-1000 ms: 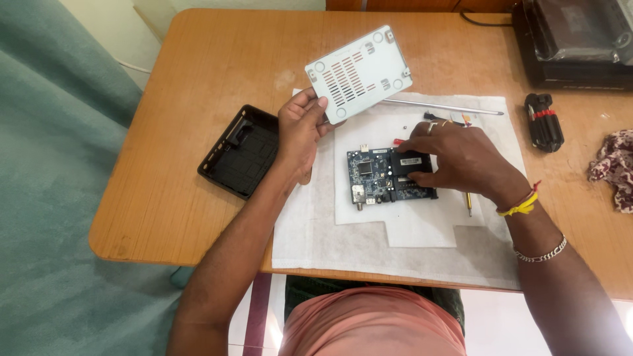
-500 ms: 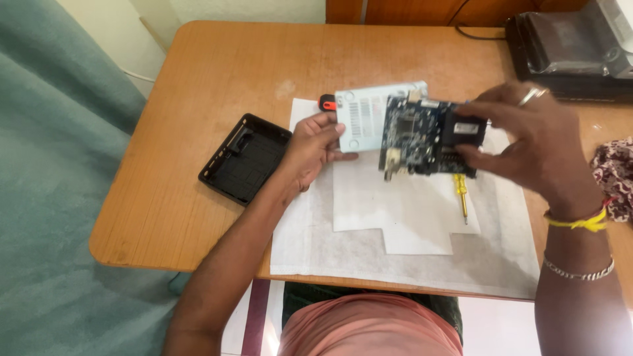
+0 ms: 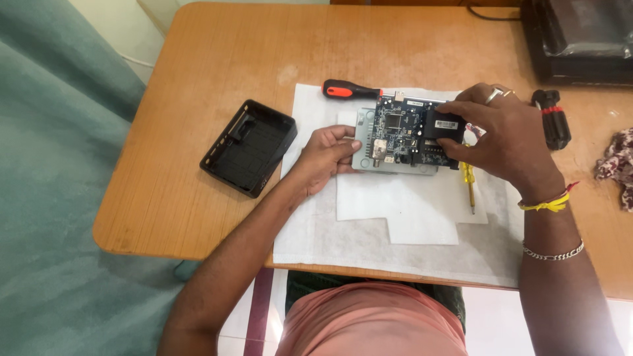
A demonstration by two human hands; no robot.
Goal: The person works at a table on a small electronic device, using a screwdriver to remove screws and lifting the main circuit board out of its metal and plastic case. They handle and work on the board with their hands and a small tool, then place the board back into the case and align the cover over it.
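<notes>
A blue circuit board with a black module on its right side lies over a pale grey case half on a white cloth. My right hand grips the board at its right edge, fingers on the black module. My left hand holds the left edge of the grey case half, thumb on top. A yellow-handled screwdriver lies under my right hand.
A black case half sits open on the wooden table to the left. A red-and-black screwdriver lies behind the board. A black tool set, a dark device and a patterned cloth are at right.
My right hand lifted the circuit board off the cloth, then brought it down onto the grey case half, which my left hand moved from the back of the table to the cloth.
</notes>
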